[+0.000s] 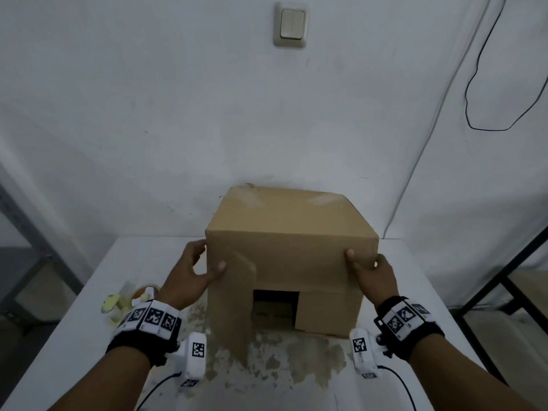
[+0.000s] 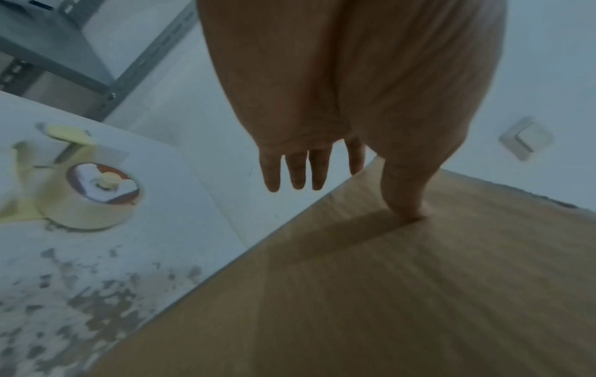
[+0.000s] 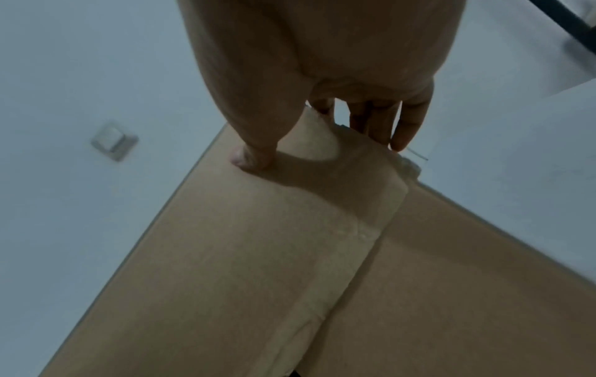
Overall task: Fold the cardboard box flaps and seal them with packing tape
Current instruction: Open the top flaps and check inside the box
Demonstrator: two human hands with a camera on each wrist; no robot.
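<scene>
L hand [image 1: 189,271] grips the box [image 1: 290,232] at its near-left vertical edge: thumb on the front face, fingers [image 2: 292,169] round the left side. R hand [image 1: 373,274] grips the near-right edge the same way, thumb on front, fingers [image 3: 403,127] wrapped onto the right side & mostly hidden. Box lies on its side on the bench [image 1: 89,307], pushed close to the wall [image 1: 148,114]. Flaps face the person; a dark gap [image 1: 275,307] shows low on the front where they don't meet. Inside too dark to make out. Tape [image 2: 96,196] roll in a yellow holder sits on the bench left of the box, partly hidden by L wrist in head view. Bench top is worn & patchy in front. Free bench on both sides of the box. Light switch [image 1: 292,25] on the wall above; black cable [image 1: 474,84] hangs at right.
</scene>
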